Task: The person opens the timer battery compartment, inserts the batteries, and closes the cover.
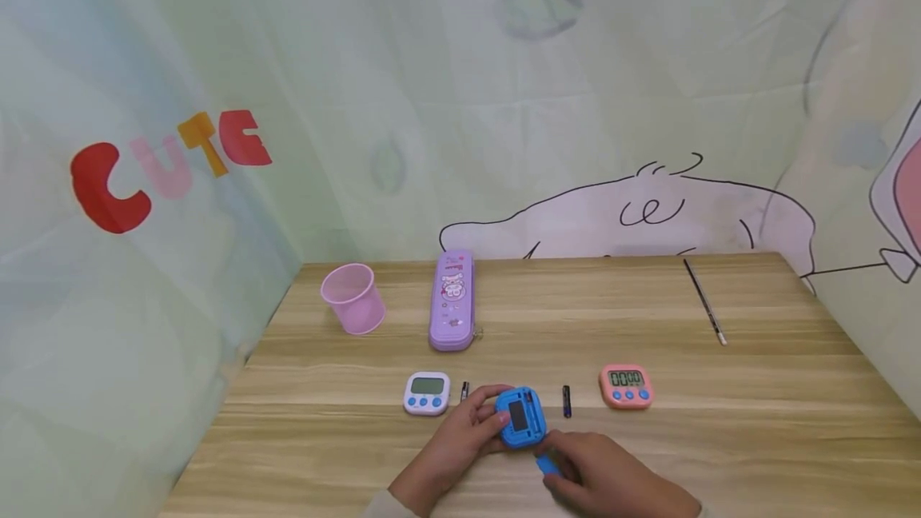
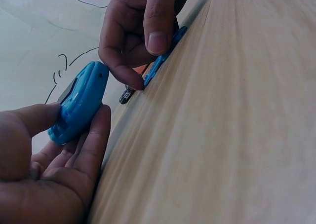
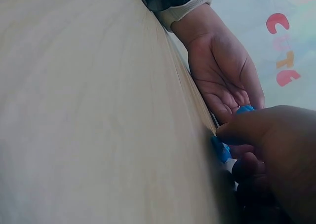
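My left hand (image 1: 460,438) grips a blue digital timer (image 1: 521,417), its back facing up and the battery compartment uncovered. Thumb and fingers hold the timer's edges just above the table in the left wrist view. A small blue battery cover (image 1: 547,464) is between the curled fingers and thumb of my right hand (image 1: 600,474), low at the tabletop. In the right wrist view the cover (image 3: 220,150) is partly hidden by that hand. One dark battery (image 1: 566,401) lies right of the timer; another battery (image 1: 464,390) lies left of it, partly behind my left hand.
A white timer (image 1: 428,394) sits left and a pink timer (image 1: 626,387) right on the wooden table (image 1: 755,454). Farther back are a pink cup (image 1: 361,312), a purple pencil case (image 1: 452,302) and a pencil (image 1: 705,302). Printed cloth hangs behind the table.
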{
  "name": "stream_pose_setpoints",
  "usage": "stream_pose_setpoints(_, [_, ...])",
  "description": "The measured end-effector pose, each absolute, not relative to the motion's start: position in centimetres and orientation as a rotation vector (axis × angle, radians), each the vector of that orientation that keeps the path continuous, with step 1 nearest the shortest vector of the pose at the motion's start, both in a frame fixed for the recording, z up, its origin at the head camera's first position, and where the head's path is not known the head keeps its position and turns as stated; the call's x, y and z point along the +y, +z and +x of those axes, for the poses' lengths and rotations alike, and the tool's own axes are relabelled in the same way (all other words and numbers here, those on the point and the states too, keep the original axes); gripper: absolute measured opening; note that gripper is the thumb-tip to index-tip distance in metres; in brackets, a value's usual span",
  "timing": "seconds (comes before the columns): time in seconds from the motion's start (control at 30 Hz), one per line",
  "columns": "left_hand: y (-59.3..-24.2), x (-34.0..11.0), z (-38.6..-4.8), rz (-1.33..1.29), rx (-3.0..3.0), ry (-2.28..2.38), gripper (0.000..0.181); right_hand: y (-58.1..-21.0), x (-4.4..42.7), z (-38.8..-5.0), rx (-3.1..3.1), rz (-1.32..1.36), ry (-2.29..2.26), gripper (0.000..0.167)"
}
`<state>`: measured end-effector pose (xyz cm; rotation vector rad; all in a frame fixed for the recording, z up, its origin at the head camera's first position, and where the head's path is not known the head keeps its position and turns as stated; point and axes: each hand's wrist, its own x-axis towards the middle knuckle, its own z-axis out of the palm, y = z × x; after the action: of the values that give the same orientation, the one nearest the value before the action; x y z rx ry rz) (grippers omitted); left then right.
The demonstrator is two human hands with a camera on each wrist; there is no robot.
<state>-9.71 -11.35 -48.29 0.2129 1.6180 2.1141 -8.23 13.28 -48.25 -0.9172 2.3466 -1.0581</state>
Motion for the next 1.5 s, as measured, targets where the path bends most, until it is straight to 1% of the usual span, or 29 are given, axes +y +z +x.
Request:
stream_pose_setpoints(0.17, [-48.4, -11.3, -9.8, 0.21, 1.62, 2.111, 0.044, -48.2, 13.3, -8.4, 2.322, -0.868, -1.096, 0.023])
stream_pose_setpoints(0.5, [-48.6, -11.3, -9.8, 0.262, 1.595, 2.113, 0.046, -47.9, 13.5, -8.2, 2.342, -0.83, -1.1, 0.018])
stream_pose_setpoints(0.87, [-48.4, -11.2, -9.6, 0.227, 1.62, 2.115, 0.044, -48.2, 13.4, -8.3, 2.402, -0.89, -1.141, 0.012])
stream_pose_setpoints(1.03, [-48.5, -11.2, -9.7, 0.229, 1.626, 2.107, 0.044, -48.3, 13.6, -8.6, 2.382, -0.816, -1.233, 0.01])
stream_pose_setpoints(1.17, [-48.5, -11.3, -9.8, 0.22, 1.639, 2.092, 0.044, -48.3, 13.9, -9.0, 2.384, -0.815, -1.279, 0.006])
stream_pose_setpoints(1.5, [-48.5, -11.3, -9.8, 0.221, 1.636, 2.084, 0.045, -47.9, 14.3, -9.9, 2.423, -0.795, -1.292, 0.01])
